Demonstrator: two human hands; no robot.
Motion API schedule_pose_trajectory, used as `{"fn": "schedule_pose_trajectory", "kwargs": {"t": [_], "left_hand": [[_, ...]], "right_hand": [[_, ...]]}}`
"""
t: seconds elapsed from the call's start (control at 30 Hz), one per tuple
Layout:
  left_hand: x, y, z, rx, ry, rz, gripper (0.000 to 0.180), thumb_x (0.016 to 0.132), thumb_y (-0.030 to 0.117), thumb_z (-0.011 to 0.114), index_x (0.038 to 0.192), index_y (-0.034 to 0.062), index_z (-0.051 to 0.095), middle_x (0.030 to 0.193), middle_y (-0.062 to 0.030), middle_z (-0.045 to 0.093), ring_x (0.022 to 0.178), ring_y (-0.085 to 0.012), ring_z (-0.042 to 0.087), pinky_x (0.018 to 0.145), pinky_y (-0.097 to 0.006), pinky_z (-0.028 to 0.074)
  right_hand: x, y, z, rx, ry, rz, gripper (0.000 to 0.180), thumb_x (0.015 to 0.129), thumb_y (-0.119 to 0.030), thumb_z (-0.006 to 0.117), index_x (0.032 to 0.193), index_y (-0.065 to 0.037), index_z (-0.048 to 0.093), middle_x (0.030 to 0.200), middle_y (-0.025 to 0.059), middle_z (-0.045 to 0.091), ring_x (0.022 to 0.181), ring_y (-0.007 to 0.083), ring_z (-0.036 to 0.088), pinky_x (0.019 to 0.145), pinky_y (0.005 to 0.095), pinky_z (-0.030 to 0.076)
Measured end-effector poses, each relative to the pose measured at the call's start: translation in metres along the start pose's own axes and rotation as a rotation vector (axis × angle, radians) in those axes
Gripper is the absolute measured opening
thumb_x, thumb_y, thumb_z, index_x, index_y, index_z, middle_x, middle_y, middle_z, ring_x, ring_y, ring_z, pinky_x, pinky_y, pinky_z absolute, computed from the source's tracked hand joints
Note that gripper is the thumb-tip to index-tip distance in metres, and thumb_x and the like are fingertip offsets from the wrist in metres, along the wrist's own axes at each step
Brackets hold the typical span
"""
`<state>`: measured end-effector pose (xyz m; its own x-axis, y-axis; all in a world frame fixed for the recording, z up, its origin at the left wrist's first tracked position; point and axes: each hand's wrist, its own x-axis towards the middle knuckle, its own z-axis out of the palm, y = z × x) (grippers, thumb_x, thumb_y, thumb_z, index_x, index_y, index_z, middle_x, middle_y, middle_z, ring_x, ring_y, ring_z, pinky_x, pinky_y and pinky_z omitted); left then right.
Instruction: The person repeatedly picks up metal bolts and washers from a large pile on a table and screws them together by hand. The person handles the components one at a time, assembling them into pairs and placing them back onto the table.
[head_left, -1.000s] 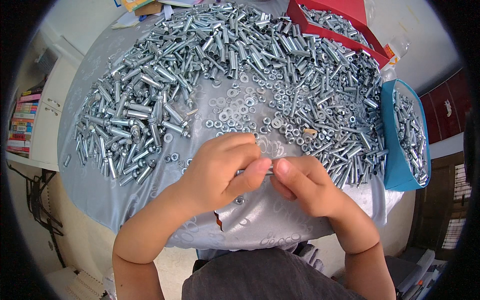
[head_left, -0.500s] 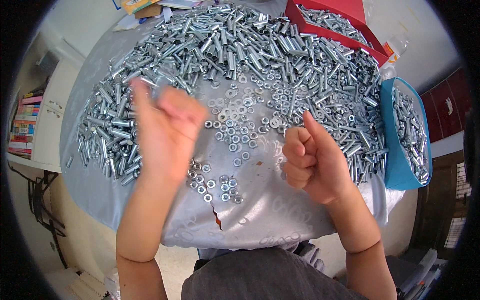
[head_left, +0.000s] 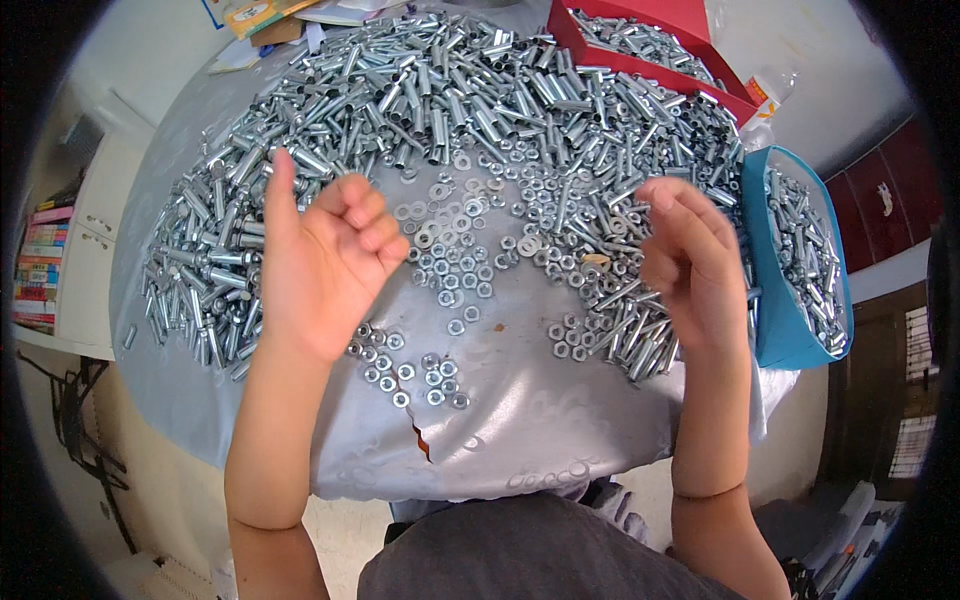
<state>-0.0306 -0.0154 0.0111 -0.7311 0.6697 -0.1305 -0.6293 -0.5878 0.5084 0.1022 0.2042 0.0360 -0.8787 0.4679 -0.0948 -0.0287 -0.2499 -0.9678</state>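
Spreading across most of the view, a round table under a shiny grey cloth (head_left: 560, 440) carries a broad arc-shaped heap of metal sleeves (head_left: 440, 95) along its far side. At its right end stands a blue bin (head_left: 766, 270) filled with metal pieces; a red box (head_left: 690, 18), also loaded, sits at the far right.

Both hands are raised in front of the heap. The left hand (head_left: 325, 255) shows its palm, thumb up and well apart from the loosely curled fingers, nothing between them; the sleeved bolts (head_left: 215, 255) lie to the left of its thumb. The right hand (head_left: 700, 260) is slightly blurred, its fingers bent; whether they close on anything I cannot tell. Loose bolts (head_left: 640, 345) lie fanned on the cloth, left of its wrist.

Between the hands are flat washers (head_left: 445, 210), with hex nuts (head_left: 455, 275) just nearer the person, to the right of the left fingertips. More nuts lie beside the left wrist and near a tear in the cloth.
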Motion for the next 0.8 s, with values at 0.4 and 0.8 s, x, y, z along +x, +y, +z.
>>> {"fn": "schedule_pose_trajectory", "kwargs": {"t": [0.4,0.8], "left_hand": [[-0.009,-0.027,0.013,0.553,0.083,0.036,0.058,0.086,0.060,0.022,0.065,0.0079,0.038,0.061,-0.0017,0.035,0.056,-0.0144,0.038,0.058,-0.027,0.035],[-0.010,-0.032,0.012,0.677,0.052,0.049,0.060,0.086,0.060,0.020,0.065,0.0077,0.040,0.060,-0.0018,0.036,0.057,-0.0149,0.039,0.059,-0.027,0.035]], "right_hand": [[0.026,-0.005,-0.065,-1.220,0.422,-0.268,0.031,0.068,-0.016,0.061,0.097,-0.008,0.062,0.058,0.0049,0.044,0.054,0.0183,0.046,0.053,0.0310,0.038],[0.045,0.010,-0.095,-1.196,0.387,-0.356,0.031,0.066,-0.010,0.057,0.095,-0.002,0.060,0.084,0.0163,0.051,0.083,0.0304,0.051,0.078,0.0344,0.041]]}}
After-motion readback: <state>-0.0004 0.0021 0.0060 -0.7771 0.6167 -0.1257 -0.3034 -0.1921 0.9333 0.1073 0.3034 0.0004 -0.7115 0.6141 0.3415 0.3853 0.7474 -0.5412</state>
